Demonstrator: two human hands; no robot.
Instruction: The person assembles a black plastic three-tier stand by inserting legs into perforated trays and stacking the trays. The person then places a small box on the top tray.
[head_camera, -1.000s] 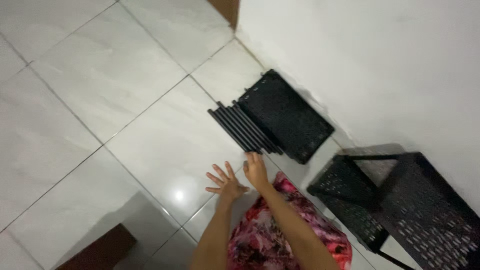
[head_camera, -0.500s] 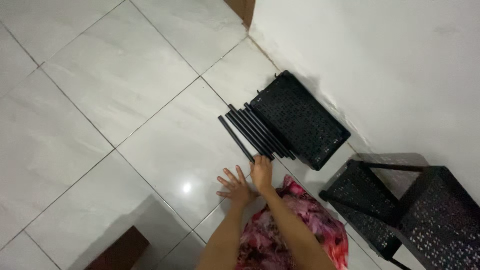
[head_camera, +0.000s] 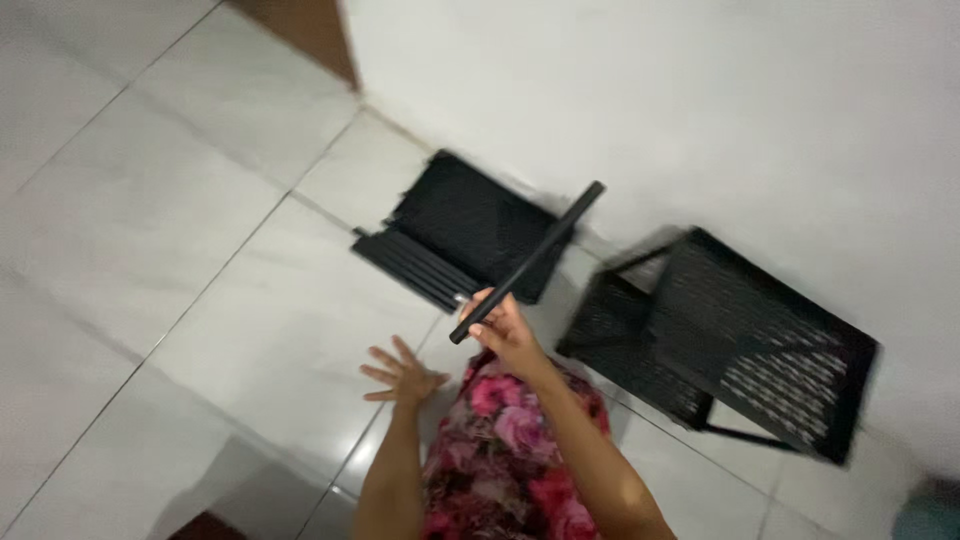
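White glossy floor tiles (head_camera: 200, 300) meet a pale wall (head_camera: 700, 100) at the far side. Near the middle, the right hand (head_camera: 503, 325) has its fingers (head_camera: 478, 322) wrapped around the near end of a long black rod (head_camera: 530, 260), which slants up toward the far right, lifted off the floor. Just left of it, the left hand (head_camera: 405, 372) has its fingers spread, holding nothing, low over the tiles. Beyond the hands a bundle of black rods (head_camera: 405, 268) lies beside a flat black mesh panel (head_camera: 470, 225). Farther right stands a black perforated rack (head_camera: 740, 340) by the wall. Red floral fabric (head_camera: 500, 450) shows between the forearms.
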